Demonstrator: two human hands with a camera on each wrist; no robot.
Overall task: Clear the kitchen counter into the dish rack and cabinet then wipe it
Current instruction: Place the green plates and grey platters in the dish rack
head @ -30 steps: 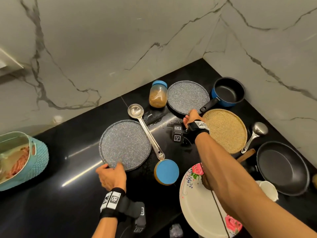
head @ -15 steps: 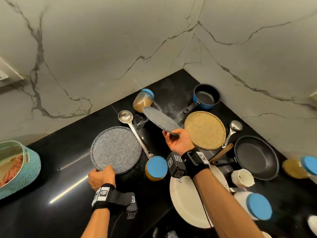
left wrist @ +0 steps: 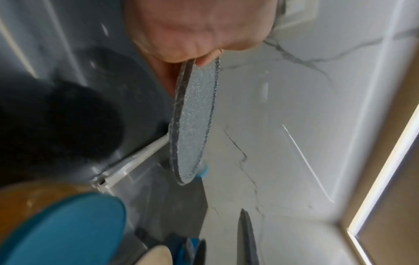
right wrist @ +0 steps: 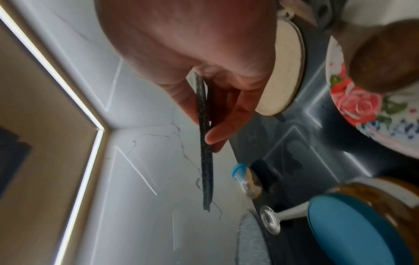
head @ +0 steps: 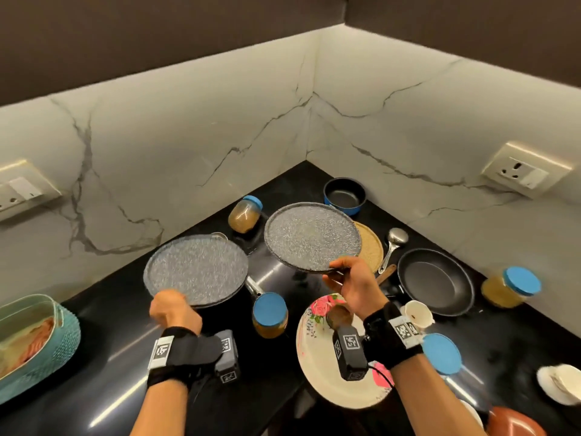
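Head view: the left hand (head: 174, 313) pinches the near rim of one speckled grey plate (head: 196, 270), lifted off the black counter (head: 94, 341). The right hand (head: 353, 286) grips a second grey plate (head: 311, 237) the same way. Under and between the hands sit blue-lidded jars, a ladle and a floral plate (head: 317, 372).

Left wrist view: the thumb (left wrist: 207, 58) clamps the plate edge; much is blurred.

Right wrist view: the fingers (right wrist: 223, 129) hold the plate edge-on.

Each rim pinch looks shallow, so a plate could tip and drop onto the jars. No dish rack or cabinet shows.
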